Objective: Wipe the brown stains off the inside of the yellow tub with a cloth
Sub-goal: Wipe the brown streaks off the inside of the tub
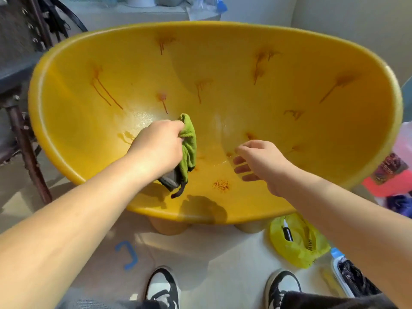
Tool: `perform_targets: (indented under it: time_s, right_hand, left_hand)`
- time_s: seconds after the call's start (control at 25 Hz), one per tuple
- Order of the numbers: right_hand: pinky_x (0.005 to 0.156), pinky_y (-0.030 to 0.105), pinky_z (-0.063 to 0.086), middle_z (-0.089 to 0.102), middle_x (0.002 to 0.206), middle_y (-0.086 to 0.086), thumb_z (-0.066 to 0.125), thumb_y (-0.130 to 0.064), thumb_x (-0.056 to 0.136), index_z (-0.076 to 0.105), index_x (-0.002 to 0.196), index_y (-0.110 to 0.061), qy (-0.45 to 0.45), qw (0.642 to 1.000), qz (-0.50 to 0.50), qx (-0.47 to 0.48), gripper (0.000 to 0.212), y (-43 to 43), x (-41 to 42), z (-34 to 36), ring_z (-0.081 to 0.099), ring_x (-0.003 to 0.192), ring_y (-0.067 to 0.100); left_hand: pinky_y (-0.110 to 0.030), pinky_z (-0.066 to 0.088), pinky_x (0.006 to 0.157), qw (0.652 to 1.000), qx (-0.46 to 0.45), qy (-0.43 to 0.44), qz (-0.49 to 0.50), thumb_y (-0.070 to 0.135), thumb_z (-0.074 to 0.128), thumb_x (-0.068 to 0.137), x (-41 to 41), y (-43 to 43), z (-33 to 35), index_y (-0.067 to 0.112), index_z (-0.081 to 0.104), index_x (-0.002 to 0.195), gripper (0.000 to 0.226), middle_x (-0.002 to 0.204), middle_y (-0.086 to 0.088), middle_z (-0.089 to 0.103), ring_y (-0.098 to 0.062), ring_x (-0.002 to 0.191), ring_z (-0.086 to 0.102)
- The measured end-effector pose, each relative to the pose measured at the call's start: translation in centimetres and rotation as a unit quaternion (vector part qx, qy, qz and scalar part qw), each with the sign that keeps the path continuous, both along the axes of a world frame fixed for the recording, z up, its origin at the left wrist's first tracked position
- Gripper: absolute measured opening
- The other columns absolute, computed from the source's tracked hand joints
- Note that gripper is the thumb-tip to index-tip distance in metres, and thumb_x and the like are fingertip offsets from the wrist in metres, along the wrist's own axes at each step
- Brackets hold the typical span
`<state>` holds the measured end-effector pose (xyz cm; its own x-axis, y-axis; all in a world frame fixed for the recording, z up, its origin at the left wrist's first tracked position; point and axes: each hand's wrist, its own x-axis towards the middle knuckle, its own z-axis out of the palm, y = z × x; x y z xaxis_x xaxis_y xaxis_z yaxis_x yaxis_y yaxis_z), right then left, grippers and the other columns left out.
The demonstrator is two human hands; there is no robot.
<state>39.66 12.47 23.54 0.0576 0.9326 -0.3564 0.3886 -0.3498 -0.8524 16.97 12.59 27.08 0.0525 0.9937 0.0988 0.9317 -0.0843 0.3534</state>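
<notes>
Nearest to us, our two black-and-white sneakers (162,286) stand on the pale floor (211,259), with a strip of blue tape (127,255) stuck down just ahead of the left one. To the right of our feet lies a crumpled yellow plastic bag (310,246) with a black marker (287,232) resting on it, and beside that a clear bottle with a blue cap (347,275).

Both our bare forearms reach forward over the near rim of the yellow tub (367,134), which sits tipped toward us on its rounded feet, touching the floor. Our left hand (158,150) is closed in a fist around a bunched green cloth (189,143); the cloth hangs down from the fist, with a dark grey part at its lower end, close to the tub's inner floor. We cannot tell whether it is pressing on the plastic. Our right hand (260,166) hovers over the basin with fingers loosely spread and slightly curled, holding nothing.

Between the two hands, a speckled brown stain (221,185) sits on the tub's bottom, and smaller smudges lie just past our right fingertips. Farther up, the inner wall carries several brown drip stains (104,90) with runs trailing downward, spread from the left side across to the right. A wet, shiny patch shows just beyond our left hand.

Beyond the tub's left rim stands a dark metal frame (24,139); to the right, pink and red packaging (392,175) lies on the floor.
</notes>
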Motion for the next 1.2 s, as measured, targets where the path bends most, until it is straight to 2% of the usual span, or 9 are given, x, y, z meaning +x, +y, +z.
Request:
perform_targets:
  time_s: [0.12,0.28,0.36,0.48,0.64,0.8,0.88,1.08,1.2]
  right_hand:
    - [0.066,0.039,0.057,0.076,0.103,0.014,0.053,-0.026,0.102,0.067,0.109,-0.018,-0.046,0.998,0.028,0.020,0.018,1.1,1.7,-2.9,0.075,0.086,0.028]
    - [0.065,0.045,0.058,0.074,0.079,0.002,0.054,-0.027,0.099,0.069,0.104,-0.022,-0.146,0.976,0.056,0.150,0.016,2.3,3.9,-5.0,0.070,0.071,0.027]
    - [0.059,0.039,0.052,0.067,0.073,-0.004,0.055,-0.030,0.099,0.067,0.101,-0.026,-0.235,0.945,0.101,0.205,0.014,1.6,5.3,-6.2,0.061,0.067,0.023]
    - [0.058,0.034,0.046,0.061,0.077,-0.007,0.056,-0.038,0.096,0.063,0.086,-0.028,-0.325,0.907,0.188,0.189,0.016,0.7,6.9,-8.9,0.059,0.077,0.021]
    - [0.056,0.031,0.044,0.055,0.076,-0.006,0.058,-0.040,0.091,0.067,0.077,-0.024,-0.372,0.867,0.234,0.234,0.023,0.6,7.9,-12.2,0.060,0.079,0.026]
    - [0.063,0.039,0.049,0.061,0.083,0.001,0.052,-0.039,0.090,0.071,0.080,-0.023,-0.419,0.813,0.291,0.282,0.027,0.1,8.2,-13.3,0.057,0.081,0.030]
    - [0.063,0.038,0.050,0.061,0.082,0.000,0.051,-0.039,0.091,0.071,0.077,-0.024,-0.415,0.815,0.287,0.285,0.029,-0.1,8.1,-13.2,0.058,0.080,0.029]
    - [0.056,0.036,0.053,0.061,0.073,-0.006,0.054,-0.038,0.085,0.065,0.071,-0.022,-0.371,0.856,0.227,0.281,0.023,-0.5,8.4,-11.9,0.060,0.076,0.025]
    - [0.060,0.036,0.054,0.064,0.076,-0.006,0.053,-0.041,0.087,0.069,0.075,-0.024,-0.370,0.849,0.253,0.281,0.026,-0.8,8.5,-12.1,0.059,0.078,0.023]
  left_hand:
    - [-0.036,0.044,0.063,0.996,0.023,0.062,-0.056,0.031,0.054,0.097,3.0,1.3,-2.1,0.019,0.050,0.087,0.016,0.088,-0.004,0.059,-0.034,0.079,0.056]
    - [-0.044,0.052,0.094,0.953,-0.222,0.108,-0.173,0.072,0.039,0.091,7.7,1.3,-8.1,0.032,0.067,0.117,0.056,0.117,-0.002,0.069,-0.031,0.114,0.059]
    - [-0.060,0.020,0.120,0.910,-0.281,0.201,-0.231,0.079,0.023,0.090,7.2,0.9,-11.2,0.049,0.038,0.150,0.068,0.165,0.002,0.028,-0.033,0.152,0.018]
    - [-0.063,-0.010,0.120,0.894,-0.318,0.182,-0.258,0.087,0.010,0.085,5.7,0.3,-14.0,0.061,-0.012,0.150,0.073,0.164,0.016,-0.028,-0.024,0.151,-0.031]
    - [-0.055,-0.008,0.123,0.912,-0.255,0.211,-0.243,0.091,0.006,0.081,5.8,2.0,-15.2,0.059,-0.016,0.150,0.080,0.166,0.012,-0.026,-0.019,0.152,-0.027]
    - [-0.065,-0.007,0.119,0.949,-0.184,0.247,-0.072,0.075,0.005,0.094,7.7,6.0,-17.1,0.048,-0.003,0.158,0.070,0.171,-0.004,-0.010,-0.035,0.155,-0.011]
    - [-0.062,-0.002,0.121,0.961,-0.196,0.187,-0.054,0.068,0.011,0.098,10.2,4.9,-17.5,0.044,0.001,0.159,0.067,0.171,-0.002,-0.004,-0.036,0.154,-0.004]
    - [-0.047,-0.001,0.126,0.943,-0.169,0.148,-0.247,0.058,0.018,0.104,7.5,3.3,-16.6,0.049,0.003,0.158,0.057,0.170,0.009,-0.009,-0.020,0.156,-0.008]
    - [-0.050,0.003,0.125,0.964,-0.193,0.172,-0.066,0.054,0.019,0.105,5.1,4.4,-16.7,0.044,0.006,0.160,0.057,0.171,0.004,-0.005,-0.027,0.156,-0.006]
